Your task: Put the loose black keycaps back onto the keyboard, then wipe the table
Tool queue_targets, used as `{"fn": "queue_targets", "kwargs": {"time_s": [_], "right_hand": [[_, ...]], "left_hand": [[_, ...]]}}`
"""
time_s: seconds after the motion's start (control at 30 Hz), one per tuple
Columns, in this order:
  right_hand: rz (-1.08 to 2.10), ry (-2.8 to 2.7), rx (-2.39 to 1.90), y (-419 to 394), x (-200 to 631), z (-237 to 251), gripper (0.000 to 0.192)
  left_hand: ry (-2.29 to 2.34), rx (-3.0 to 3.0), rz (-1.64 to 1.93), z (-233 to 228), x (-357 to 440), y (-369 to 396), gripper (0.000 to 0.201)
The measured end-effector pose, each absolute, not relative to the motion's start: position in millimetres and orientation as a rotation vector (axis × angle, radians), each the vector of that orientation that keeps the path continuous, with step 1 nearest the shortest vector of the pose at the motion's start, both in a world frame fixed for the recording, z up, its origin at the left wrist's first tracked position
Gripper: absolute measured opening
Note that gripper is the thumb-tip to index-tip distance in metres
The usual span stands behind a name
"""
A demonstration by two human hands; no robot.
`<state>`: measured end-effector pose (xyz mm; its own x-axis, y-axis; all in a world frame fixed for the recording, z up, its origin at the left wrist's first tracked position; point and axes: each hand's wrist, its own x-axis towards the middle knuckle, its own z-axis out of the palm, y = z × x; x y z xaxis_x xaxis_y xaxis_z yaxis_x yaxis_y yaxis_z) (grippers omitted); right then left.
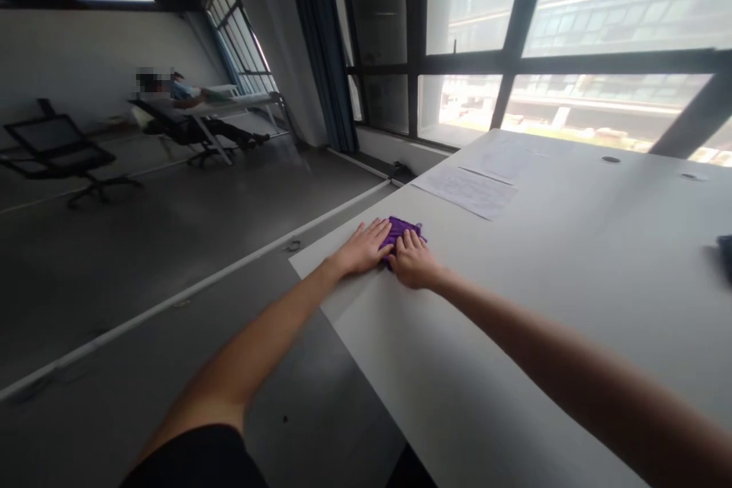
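A small purple cloth (402,229) lies near the left edge of a white table (515,305). My left hand (363,248) rests flat with fingers spread on the cloth's left side. My right hand (412,259) presses flat on its near right side. Both arms reach far forward over the table. Part of the cloth is hidden under my hands, and neither hand is closed around it.
Two sheets of paper (469,191) lie beyond the cloth. A dark object (726,253) sits at the table's right edge. Large windows (515,30) stand behind. On the left are a grey floor, an office chair (62,156), and a person at a distant desk (188,110).
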<state>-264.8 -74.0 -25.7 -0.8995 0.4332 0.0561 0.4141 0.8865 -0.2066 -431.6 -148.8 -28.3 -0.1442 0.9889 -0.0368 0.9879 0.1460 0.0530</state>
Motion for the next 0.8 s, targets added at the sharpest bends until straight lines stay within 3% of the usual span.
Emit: {"fn": "queue_targets", "kwargs": {"time_s": [0.2, 0.4, 0.63, 0.8], "right_hand": [[0.283, -2.920, -0.793, -31.5, -331.3, -35.5, 0.070], [0.302, -2.931, -0.880, -22.6, -339.6, -29.0, 0.072], [0.111, -2.987, -0.774, -37.0, -263.8, -19.6, 0.070], [0.051, -2.956, -0.659, -56.9, -166.7, -27.8, 0.068]], "left_hand": [[2.315, 1.913, 0.025, -24.1, -503.0, -90.5, 0.072], [2.357, 1.868, -0.039, -19.1, -498.3, -68.8, 0.072], [2.383, 2.241, -0.004, -33.3, -416.0, -95.7, 0.067], [2.022, 2.535, 0.036, -33.8, -337.2, -113.8, 0.062]]}}
